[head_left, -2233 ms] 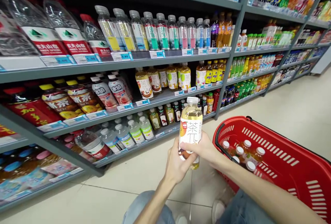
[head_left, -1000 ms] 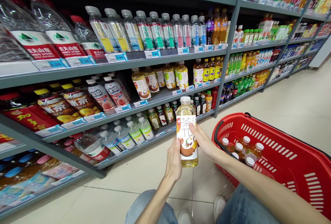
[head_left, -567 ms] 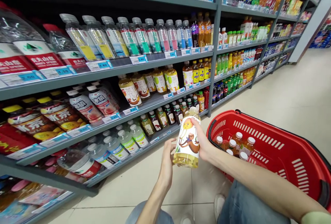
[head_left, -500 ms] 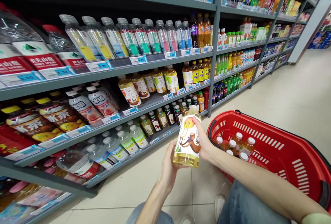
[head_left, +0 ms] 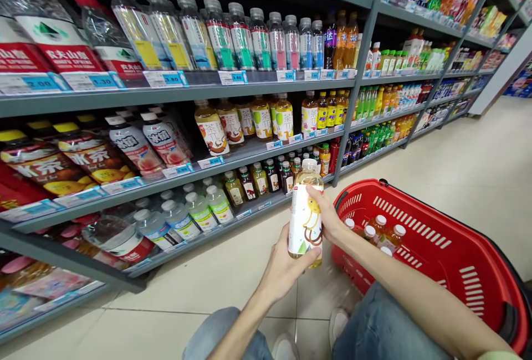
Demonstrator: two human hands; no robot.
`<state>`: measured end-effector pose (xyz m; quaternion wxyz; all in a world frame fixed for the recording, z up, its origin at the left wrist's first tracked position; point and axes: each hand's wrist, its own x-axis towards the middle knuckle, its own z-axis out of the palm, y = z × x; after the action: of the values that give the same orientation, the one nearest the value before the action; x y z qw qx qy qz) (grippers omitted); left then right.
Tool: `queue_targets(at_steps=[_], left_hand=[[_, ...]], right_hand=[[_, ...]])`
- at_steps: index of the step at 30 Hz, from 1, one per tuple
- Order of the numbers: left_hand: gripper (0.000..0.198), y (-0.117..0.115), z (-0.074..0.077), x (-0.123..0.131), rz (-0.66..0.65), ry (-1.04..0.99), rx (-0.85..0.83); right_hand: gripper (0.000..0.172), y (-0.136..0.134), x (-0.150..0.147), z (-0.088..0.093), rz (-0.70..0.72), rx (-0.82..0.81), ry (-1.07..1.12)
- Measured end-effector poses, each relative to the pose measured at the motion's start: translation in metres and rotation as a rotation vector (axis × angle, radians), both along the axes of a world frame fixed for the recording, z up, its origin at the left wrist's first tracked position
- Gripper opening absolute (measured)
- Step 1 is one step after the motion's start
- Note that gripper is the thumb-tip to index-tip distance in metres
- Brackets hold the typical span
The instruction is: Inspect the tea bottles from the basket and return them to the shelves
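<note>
Between my hands is a bottle of pale yellow tea drink [head_left: 305, 213], nearly upright, with a clear cap and a white label that carries a yellow fruit figure. My left hand [head_left: 286, 263] wraps its lower part, the thumb lying across the label's bottom. Higher up, my right hand [head_left: 328, 216] grips the right side with its thumb on the label. Similar tea bottles [head_left: 262, 119] with white labels stand on the middle shelf beyond. To the right, several capped bottles [head_left: 379, 230] stand inside a red shopping basket [head_left: 432, 227].
Shelves [head_left: 249, 90] of drinks run from the left towards the far right. Large water bottles [head_left: 54, 27] fill the near left, above iced tea bottles [head_left: 87, 152]. Small dark bottles [head_left: 272, 177] line the bottom shelf. Pale floor tiles [head_left: 233, 271] lie below; my knees are at the lower edge.
The bottle has been turned, so its label faces differently and the figure sits further right. My left thumb has come onto its front. The view has shifted slightly.
</note>
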<state>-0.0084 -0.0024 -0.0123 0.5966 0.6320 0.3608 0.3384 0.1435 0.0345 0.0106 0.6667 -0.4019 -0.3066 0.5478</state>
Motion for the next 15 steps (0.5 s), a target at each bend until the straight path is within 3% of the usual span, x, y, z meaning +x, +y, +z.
queue_targets(at_steps=[4, 15], left_hand=[[0.07, 0.002, 0.0012, -0.0014, 0.007, 0.089, 0.028], [0.068, 0.0017, 0.0039, -0.0008, 0.057, 0.051, 0.095]], right_hand=[[0.061, 0.0013, 0.0003, 0.0016, 0.007, -0.06, 0.008], [0.058, -0.0013, 0.0016, 0.0054, 0.026, -0.031, 0.035]])
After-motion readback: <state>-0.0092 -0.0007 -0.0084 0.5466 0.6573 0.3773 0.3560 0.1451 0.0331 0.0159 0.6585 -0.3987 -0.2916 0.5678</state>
